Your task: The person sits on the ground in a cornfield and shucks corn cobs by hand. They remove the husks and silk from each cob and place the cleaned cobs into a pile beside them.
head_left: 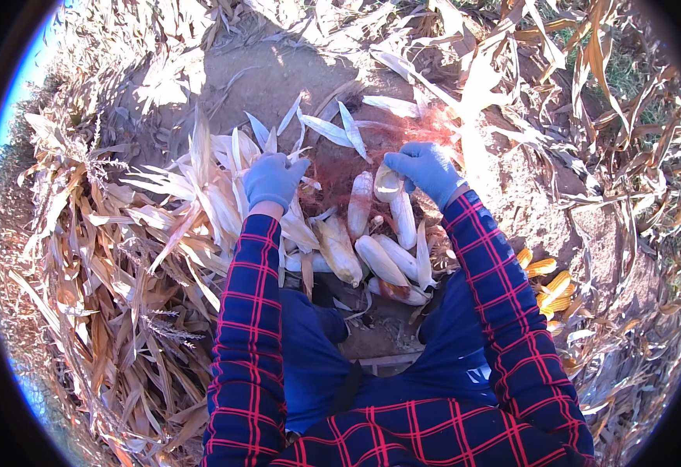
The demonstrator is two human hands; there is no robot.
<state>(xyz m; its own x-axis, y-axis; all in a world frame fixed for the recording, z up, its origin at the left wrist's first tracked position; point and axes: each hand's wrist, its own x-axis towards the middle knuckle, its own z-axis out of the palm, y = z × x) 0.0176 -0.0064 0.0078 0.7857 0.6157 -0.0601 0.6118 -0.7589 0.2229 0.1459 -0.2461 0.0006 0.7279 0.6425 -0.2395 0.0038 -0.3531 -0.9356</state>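
Note:
My left hand [272, 180], in a grey-blue glove, is closed beside a heap of pale dry husks; what its fingers hold, if anything, is hidden. To the right, my gloved right hand [428, 171] pinches a cream-coloured, curved piece of corn husk [388, 184] between thumb and fingers. Just below that piece lies a pale ear of corn [404, 222]. Several more ears in their husks, such as a yellowish one [339, 251], are piled between my hands and my knees. Reddish corn silk [333, 167] is strewn on the ground between the hands.
Bare yellow corn cobs [556, 294] with kernels lie on the ground to the right of my right arm. Dry corn stalks [122, 303] are heaped high along my left. Loose husks and leaves [329, 131] are scattered beyond my hands.

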